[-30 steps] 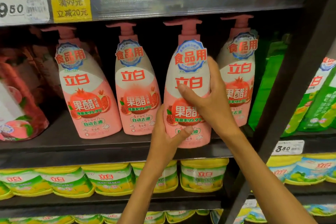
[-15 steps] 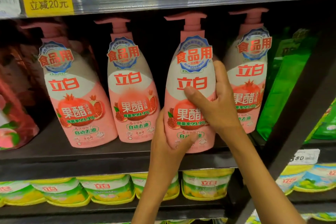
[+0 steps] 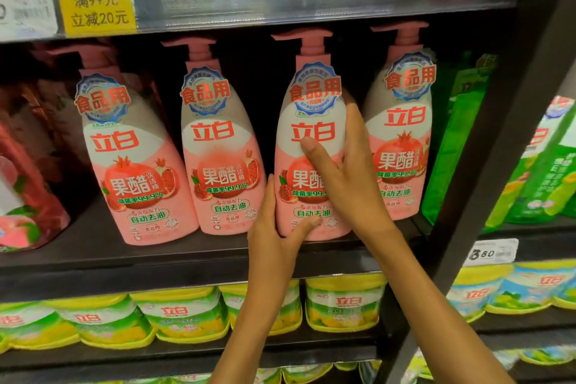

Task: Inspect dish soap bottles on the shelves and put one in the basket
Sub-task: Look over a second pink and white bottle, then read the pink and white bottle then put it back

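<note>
Pink bottle (image 3: 308, 146) — both hands, shelf edge (image 3: 156, 271)

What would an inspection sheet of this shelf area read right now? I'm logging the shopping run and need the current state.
Surface: dark shelf, bottles standing on it.
Job's things: four pink pump bottles in a row; the third bottle is held; basket not seen.
Clutter: red refill pouches left, green packs right, yellow-green pouches below.
Grips: left hand at the bottle's base, right hand across its label.
Cables: nothing seen.
Surroundings: yellow promo tag, price tag.
</note>
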